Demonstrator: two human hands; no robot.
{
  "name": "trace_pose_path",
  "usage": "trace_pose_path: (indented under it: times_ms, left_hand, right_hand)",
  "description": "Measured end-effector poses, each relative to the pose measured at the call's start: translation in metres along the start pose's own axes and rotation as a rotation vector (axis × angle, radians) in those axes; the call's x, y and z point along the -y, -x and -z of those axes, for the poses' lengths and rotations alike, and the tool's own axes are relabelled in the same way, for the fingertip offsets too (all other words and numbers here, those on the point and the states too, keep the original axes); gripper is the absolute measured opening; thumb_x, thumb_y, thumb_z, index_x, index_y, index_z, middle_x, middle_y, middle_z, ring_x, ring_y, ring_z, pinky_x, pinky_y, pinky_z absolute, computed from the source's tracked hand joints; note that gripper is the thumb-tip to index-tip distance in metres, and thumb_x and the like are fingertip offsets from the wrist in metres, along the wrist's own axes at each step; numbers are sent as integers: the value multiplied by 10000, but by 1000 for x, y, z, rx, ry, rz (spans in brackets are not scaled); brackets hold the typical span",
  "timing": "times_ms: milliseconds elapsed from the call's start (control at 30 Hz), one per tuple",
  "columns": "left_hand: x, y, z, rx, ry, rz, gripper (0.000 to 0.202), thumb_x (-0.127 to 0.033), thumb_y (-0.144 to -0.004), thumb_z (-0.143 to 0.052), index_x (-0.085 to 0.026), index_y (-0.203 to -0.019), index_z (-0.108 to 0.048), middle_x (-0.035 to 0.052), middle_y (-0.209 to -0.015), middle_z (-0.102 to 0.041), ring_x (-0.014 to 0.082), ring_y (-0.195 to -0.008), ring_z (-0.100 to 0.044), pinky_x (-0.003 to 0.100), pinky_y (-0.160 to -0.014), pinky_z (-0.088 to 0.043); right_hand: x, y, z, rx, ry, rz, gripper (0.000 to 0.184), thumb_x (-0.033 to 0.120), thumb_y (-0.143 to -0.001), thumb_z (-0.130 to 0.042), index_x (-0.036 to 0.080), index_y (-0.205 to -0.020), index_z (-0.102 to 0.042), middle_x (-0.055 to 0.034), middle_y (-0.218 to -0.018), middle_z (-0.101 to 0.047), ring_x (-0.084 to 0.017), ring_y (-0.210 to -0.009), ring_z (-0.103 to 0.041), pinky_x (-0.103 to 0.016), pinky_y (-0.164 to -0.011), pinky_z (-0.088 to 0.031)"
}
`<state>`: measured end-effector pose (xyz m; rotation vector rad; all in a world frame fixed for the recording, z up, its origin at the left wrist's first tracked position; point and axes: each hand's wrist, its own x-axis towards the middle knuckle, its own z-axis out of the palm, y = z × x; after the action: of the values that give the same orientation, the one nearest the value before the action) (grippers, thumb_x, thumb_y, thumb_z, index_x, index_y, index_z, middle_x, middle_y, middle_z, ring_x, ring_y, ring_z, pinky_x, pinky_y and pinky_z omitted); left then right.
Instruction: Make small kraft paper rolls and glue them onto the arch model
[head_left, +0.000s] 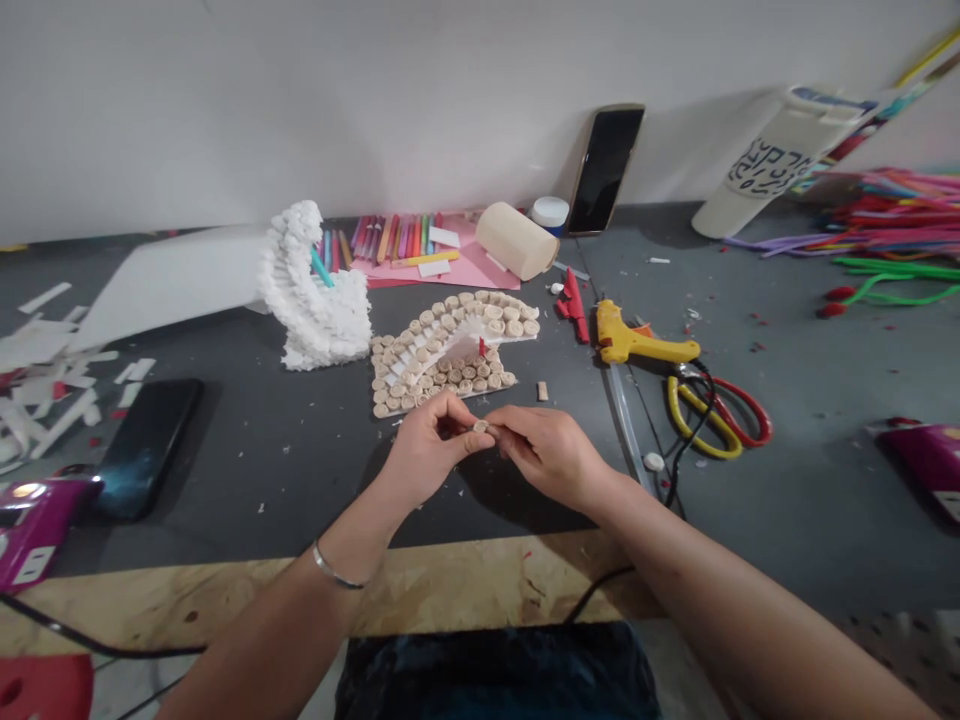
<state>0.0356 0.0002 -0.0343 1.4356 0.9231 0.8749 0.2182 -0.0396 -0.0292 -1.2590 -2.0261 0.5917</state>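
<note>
My left hand [427, 450] and my right hand [547, 455] meet above the dark table, fingertips pinched together on a small beige paper roll [481, 427]. Just beyond them lies a flat craft model [450, 350] covered with several similar beige rolls and a curved white stair. A white foam spiral model [311, 290] with a teal stick stands to its left. One loose beige roll [542, 390] lies right of the craft model.
A yellow glue gun [637, 343], scissors with yellow and red handles [712, 410] and a red cutter [574, 305] lie to the right. A black phone [146, 445] lies left, another phone [604, 168] leans on the wall. Coloured sticks [397, 238], a paper tube [517, 240], and pipe cleaners [900, 215] sit behind.
</note>
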Motion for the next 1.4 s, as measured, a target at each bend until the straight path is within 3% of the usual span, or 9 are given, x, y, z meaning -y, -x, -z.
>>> trace_pose_path:
  times_ms: [200, 333, 500, 600, 767, 1000, 1233, 1400]
  left_hand:
    - [-4, 3, -7, -100, -114, -46, 328, -409, -731, -784, -185, -700, -546, -51, -647, -496, 97, -580, -442, 237, -549, -344]
    - [-12, 8, -12, -183, -279, -152, 236, -359, -792, -738, -186, -746, -585, -30, -710, -543, 113, -642, -509, 245, -604, -399]
    - [-13, 10, -10, -142, -376, -284, 108, -295, -893, -614, -190, -882, -636, 19, -850, -616, 145, -778, -582, 270, -697, -452]
    - [-7, 8, -6, -118, -329, -237, 104, -294, -880, -633, -193, -856, -644, 14, -817, -619, 151, -753, -594, 279, -687, -468]
    - [-3, 4, -1, -47, -301, -226, 189, -298, -879, -649, -227, -1044, -710, 53, -962, -679, 187, -885, -632, 327, -782, -502]
    - [-9, 6, -5, -116, -341, -257, 110, -288, -880, -645, -215, -911, -720, 42, -907, -681, 173, -857, -624, 304, -756, -491]
    - [-5, 3, -3, -119, -164, -132, 155, -333, -805, -716, -186, -822, -669, 11, -799, -598, 147, -741, -576, 276, -676, -451]
    - [-7, 0, 2, 6, -46, 9, 275, -355, -693, -804, -177, -730, -598, -15, -706, -564, 127, -648, -532, 258, -610, -409]
  right_hand:
    - [1, 0, -2, 9, -2, -119, 167, 193, -907, -456, 183, -858, -615, -19, -669, -655, -142, -578, -586, -231, -569, -364]
    - [3, -2, -3, -18, -24, -174, 159, 221, -924, -461, 187, -871, -607, -9, -648, -641, -141, -563, -587, -231, -566, -364]
    - [4, -4, -2, -63, -27, -182, 198, 282, -964, -459, 193, -873, -611, 5, -620, -616, -134, -544, -561, -228, -561, -363]
    - [1, -5, -1, -34, -46, -137, 188, 252, -962, -460, 194, -862, -609, 9, -634, -611, -125, -563, -557, -222, -579, -369]
    - [-3, -5, 0, -19, -43, -93, 228, 265, -972, -451, 195, -808, -594, 13, -633, -599, -114, -560, -532, -219, -583, -359]
    - [-3, -4, 1, -47, 73, -203, 287, 362, -962, -492, 194, -747, -581, 8, -617, -603, -120, -547, -533, -233, -565, -330]
    - [-2, -3, 0, -11, 79, 29, 199, 212, -969, -421, 184, -852, -580, -11, -662, -618, -138, -608, -549, -235, -593, -343]
    - [-2, -2, 3, 29, 44, 74, 228, 206, -974, -416, 179, -833, -594, -18, -683, -625, -133, -619, -533, -232, -600, -351]
